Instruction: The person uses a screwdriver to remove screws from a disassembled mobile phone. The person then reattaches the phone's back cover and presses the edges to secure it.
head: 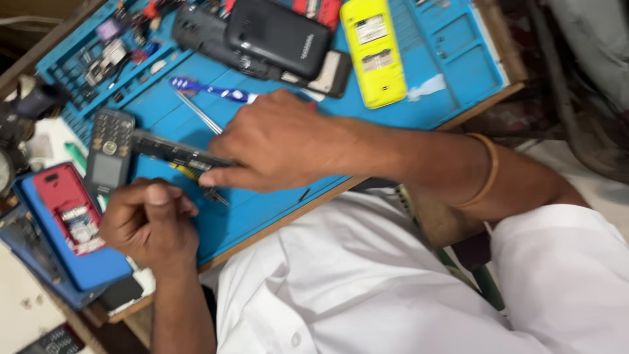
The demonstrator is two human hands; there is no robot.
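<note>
My right hand (275,147) reaches across a blue work mat (432,98) and pinches one end of a long dark phone board (167,151), holding it just above the mat. A yellow-handled tool (187,172) shows partly under that board. My left hand (151,219) is curled into a fist at the mat's near edge, thumb on top, and nothing is visible in it. A dark keypad phone (108,151) lies just beyond the left hand, touching the far end of the board.
A yellow phone (373,49), a black phone (278,36) and another dark phone shell lie at the mat's far side. A blue-and-white toothbrush (209,90) and metal tweezers (200,113) lie behind my right hand. An opened red phone (69,210) rests on a blue tray at left.
</note>
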